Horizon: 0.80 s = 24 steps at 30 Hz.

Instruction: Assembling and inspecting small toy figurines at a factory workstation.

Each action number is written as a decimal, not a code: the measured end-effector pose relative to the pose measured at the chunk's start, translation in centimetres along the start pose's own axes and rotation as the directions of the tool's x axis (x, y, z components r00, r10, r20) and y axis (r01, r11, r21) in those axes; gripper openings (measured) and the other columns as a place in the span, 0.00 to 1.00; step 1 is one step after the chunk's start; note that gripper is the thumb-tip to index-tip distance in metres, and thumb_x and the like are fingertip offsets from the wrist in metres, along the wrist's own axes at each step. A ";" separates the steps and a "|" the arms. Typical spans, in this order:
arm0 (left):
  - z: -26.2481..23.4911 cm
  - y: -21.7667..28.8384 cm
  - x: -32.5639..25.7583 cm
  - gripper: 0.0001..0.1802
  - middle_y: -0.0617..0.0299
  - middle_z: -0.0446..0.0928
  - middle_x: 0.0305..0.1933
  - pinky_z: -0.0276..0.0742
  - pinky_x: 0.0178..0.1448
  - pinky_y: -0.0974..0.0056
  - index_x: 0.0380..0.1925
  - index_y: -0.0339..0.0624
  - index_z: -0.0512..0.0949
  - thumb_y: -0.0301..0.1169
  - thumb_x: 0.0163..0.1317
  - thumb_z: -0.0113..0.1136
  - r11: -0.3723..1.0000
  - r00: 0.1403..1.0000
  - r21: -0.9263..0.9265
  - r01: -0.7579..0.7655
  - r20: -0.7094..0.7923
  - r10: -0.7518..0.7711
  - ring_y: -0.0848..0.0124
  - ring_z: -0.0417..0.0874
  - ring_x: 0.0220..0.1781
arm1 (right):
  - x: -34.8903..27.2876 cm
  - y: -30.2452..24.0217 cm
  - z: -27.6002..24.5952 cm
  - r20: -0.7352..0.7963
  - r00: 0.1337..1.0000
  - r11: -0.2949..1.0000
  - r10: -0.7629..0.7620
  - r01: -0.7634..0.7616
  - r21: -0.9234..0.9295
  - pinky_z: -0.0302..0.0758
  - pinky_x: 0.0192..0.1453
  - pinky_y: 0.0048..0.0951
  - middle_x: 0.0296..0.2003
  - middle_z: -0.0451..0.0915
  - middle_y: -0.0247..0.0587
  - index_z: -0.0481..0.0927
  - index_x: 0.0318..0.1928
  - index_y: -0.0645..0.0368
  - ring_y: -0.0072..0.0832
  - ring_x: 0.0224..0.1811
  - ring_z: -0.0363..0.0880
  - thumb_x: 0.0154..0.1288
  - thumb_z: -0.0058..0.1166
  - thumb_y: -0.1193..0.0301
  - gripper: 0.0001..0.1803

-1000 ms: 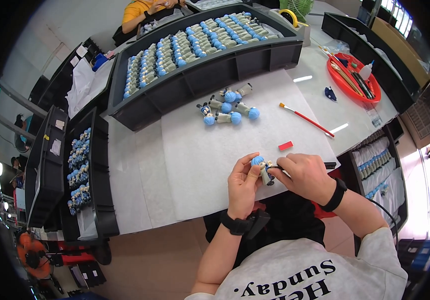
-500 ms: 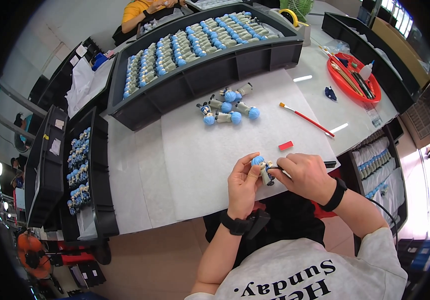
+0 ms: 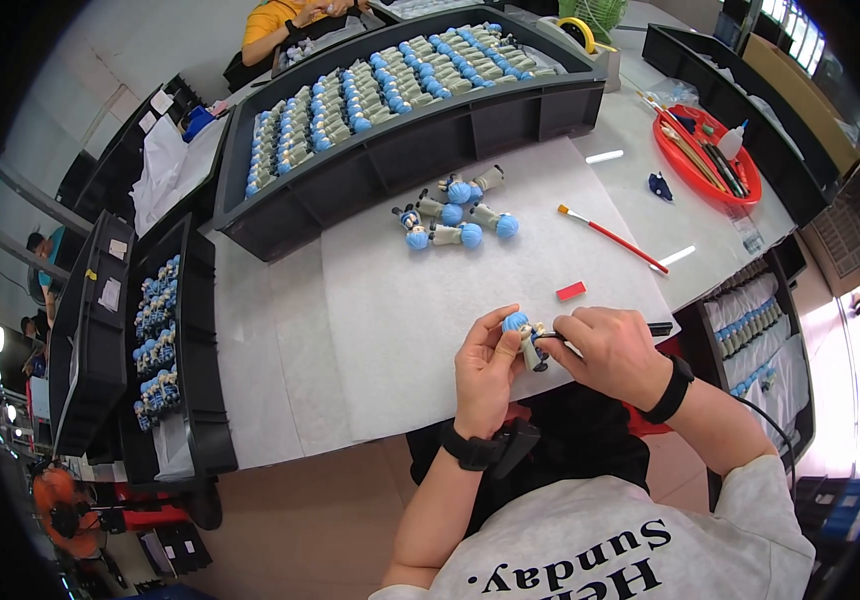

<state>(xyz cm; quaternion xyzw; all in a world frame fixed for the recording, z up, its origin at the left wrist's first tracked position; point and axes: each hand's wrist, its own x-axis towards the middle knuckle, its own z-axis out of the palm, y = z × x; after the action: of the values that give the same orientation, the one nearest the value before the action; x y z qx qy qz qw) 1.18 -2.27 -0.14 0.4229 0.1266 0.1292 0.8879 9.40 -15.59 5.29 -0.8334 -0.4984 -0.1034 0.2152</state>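
My left hand (image 3: 487, 370) pinches a small figurine (image 3: 531, 345) with blue hair and a pale grey coat near the front edge of the table. In my right hand (image 3: 605, 348) is a slim black pen-like tool (image 3: 660, 329); its back end sticks out past the knuckles and its dark tip meets the figurine's body. Fingers hide the tool's middle, so its exact kind is unclear. Just beyond my hands lies a small red block (image 3: 571, 291). Several more blue-haired figurines (image 3: 452, 214) lie in a loose group farther off on the white sheet (image 3: 390, 330).
A large black crate (image 3: 420, 140) full of rowed figurines stands at the back. More figurines fill a black crate (image 3: 212, 380) at left and a tray (image 3: 750, 330) at right. A red-handled brush (image 3: 615, 240) and a red basket (image 3: 672, 160) of tools lie right. Someone in yellow (image 3: 268, 30) sits opposite.
My hands, the figurine and the black tool have hardly moved. In the left background, a person in teal has come further into sight.
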 end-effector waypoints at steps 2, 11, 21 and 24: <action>-0.1 0.0 0.0 0.15 0.63 0.73 0.40 0.76 0.46 0.67 0.51 0.37 0.67 0.28 0.64 0.47 1.000 1.000 -0.003 0.001 0.000 -0.001 0.75 0.75 0.42 | 0.0 0.0 0.0 0.012 1.000 1.000 -0.013 0.013 -0.002 0.65 0.17 0.31 0.15 0.70 0.37 0.72 0.22 0.58 0.33 0.16 0.72 0.52 0.58 0.64 0.12; 0.0 0.0 0.0 0.15 0.62 0.72 0.40 0.76 0.44 0.69 0.50 0.38 0.68 0.27 0.64 0.46 1.000 1.000 0.004 0.003 -0.001 -0.003 0.76 0.75 0.41 | 0.1 0.1 0.1 -0.013 1.000 1.000 -0.011 0.011 -0.007 0.65 0.17 0.30 0.15 0.69 0.36 0.71 0.22 0.57 0.33 0.16 0.71 0.52 0.58 0.65 0.12; 0.2 0.4 0.1 0.15 0.60 0.72 0.39 0.78 0.45 0.66 0.50 0.36 0.66 0.29 0.65 0.44 0.998 0.999 -0.052 0.039 0.001 -0.039 0.73 0.77 0.39 | 0.2 0.1 -0.1 -0.113 0.984 0.988 -0.139 0.129 -0.091 0.66 0.19 0.27 0.16 0.67 0.33 0.72 0.24 0.57 0.27 0.19 0.70 0.50 0.59 0.66 0.11; 0.2 0.4 0.1 0.15 0.59 0.73 0.39 0.78 0.45 0.65 0.50 0.35 0.65 0.30 0.66 0.44 0.998 0.999 -0.052 0.042 0.008 -0.041 0.71 0.78 0.39 | 0.3 0.2 -0.2 -0.086 0.984 0.983 -0.153 0.143 -0.117 0.67 0.20 0.26 0.17 0.67 0.33 0.71 0.24 0.56 0.26 0.21 0.70 0.51 0.57 0.65 0.11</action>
<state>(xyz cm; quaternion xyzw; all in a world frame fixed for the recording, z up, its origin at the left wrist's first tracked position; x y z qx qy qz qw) 1.26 -2.12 0.33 0.3972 0.1289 0.1126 0.9016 9.70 -15.52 5.51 -0.7987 -0.5418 -0.1859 0.1841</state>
